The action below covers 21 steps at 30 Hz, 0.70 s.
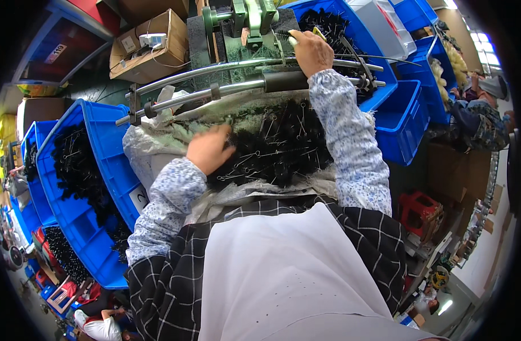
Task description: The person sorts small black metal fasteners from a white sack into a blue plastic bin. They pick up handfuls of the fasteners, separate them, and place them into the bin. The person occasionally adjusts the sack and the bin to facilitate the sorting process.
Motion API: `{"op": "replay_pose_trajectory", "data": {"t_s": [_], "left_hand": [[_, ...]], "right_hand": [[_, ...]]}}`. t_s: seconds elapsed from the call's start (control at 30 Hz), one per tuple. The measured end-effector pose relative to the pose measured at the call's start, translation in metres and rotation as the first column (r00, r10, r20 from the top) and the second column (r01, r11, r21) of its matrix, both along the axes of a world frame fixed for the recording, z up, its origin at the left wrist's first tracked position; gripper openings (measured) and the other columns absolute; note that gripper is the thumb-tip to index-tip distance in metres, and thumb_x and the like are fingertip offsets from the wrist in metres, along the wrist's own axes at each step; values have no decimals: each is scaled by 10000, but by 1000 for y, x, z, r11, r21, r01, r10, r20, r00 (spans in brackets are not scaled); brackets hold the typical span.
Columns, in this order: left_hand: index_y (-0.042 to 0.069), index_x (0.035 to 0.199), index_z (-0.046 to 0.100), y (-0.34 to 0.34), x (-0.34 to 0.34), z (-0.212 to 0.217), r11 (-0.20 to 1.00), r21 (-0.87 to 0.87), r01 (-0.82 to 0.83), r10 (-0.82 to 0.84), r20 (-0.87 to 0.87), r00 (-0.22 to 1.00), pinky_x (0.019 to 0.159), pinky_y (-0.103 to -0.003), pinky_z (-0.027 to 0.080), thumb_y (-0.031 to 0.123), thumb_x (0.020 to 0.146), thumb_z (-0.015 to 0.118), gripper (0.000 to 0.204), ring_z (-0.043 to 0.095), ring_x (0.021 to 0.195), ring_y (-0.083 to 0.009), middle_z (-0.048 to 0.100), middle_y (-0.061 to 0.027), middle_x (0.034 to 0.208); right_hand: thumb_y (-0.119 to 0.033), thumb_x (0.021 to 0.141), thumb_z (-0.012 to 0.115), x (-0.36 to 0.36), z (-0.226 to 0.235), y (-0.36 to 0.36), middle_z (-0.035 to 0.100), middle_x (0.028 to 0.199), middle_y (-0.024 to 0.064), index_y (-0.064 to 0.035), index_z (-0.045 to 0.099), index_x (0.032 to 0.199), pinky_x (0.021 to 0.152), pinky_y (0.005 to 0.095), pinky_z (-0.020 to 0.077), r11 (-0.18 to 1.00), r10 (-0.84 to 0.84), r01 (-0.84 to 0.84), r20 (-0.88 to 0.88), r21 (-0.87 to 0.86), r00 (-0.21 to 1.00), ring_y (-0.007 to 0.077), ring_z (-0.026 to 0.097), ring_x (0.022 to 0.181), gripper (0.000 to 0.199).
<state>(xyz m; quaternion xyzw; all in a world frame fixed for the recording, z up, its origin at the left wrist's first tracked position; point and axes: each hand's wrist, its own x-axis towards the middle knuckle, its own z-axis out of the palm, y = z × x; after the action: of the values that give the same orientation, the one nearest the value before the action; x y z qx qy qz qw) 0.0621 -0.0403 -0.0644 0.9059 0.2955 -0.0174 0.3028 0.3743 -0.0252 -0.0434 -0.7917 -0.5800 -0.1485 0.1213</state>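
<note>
A heap of small black twisted-wire brushes [283, 142] with looped metal ends lies on pale sacking [152, 142] in front of me. My left hand [210, 149], somewhat blurred, is over the heap's left edge, thumb and fingers apart and nothing seen in them. Up at the green machine [254, 42], my right hand [312, 54] has its fingers pinched together, with pale covers on the fingertips. A black bristly brush [282, 36] shows right at those fingertips; the grip itself is partly hidden. Two curved metal rails [232, 89] cross between the heap and the machine.
Blue bins [109, 148] of brushes stand at my left; another blue bin [380, 42] holds brushes beyond my right hand. A smaller blue bin [399, 128] sits beside my right forearm. A cardboard box [172, 48] stands left of the machine. Other people are farther off.
</note>
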Motion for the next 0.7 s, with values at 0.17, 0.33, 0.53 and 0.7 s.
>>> {"op": "replay_pose_trajectory", "data": {"t_s": [0.17, 0.33, 0.53, 0.7], "left_hand": [[70, 1032, 501, -6, -4, -16, 993, 42, 112, -98, -244, 965, 796, -419, 428, 197, 719, 642, 366, 586, 900, -301, 590, -139, 946], [72, 1044, 512, 0, -3, 2, 995, 43, 93, -85, -156, 984, 829, -391, 399, 163, 730, 626, 346, 564, 914, -299, 594, -128, 865], [77, 1065, 529, 11, -4, 35, 993, -66, 95, -79, 217, 973, 816, -355, 377, 143, 737, 656, 358, 535, 851, -268, 584, -110, 908], [63, 1053, 545, 17, -11, 58, 979, -197, -58, 135, 408, 903, 715, -281, 430, 64, 725, 686, 357, 516, 751, -168, 579, -57, 906]], "right_hand": [[-266, 850, 526, 6, -6, 14, 623, 852, 38, -179, 626, 1043, 748, 372, 476, 996, -38, 35, -44, -87, 998, 231, 602, 833, 234], [-257, 849, 526, 10, -13, 18, 624, 852, 36, -186, 631, 1049, 777, 365, 463, 999, 27, -32, -116, -43, 993, 232, 595, 826, 237], [-197, 832, 547, 25, -26, 29, 607, 926, 11, -241, 648, 1027, 828, 362, 423, 996, 71, -72, -23, -42, 997, 217, 541, 868, 224], [-311, 785, 607, 19, -11, 13, 571, 1015, 7, -176, 616, 1069, 842, 390, 389, 1000, -5, 6, 47, -20, 999, 220, 510, 929, 315]]}}
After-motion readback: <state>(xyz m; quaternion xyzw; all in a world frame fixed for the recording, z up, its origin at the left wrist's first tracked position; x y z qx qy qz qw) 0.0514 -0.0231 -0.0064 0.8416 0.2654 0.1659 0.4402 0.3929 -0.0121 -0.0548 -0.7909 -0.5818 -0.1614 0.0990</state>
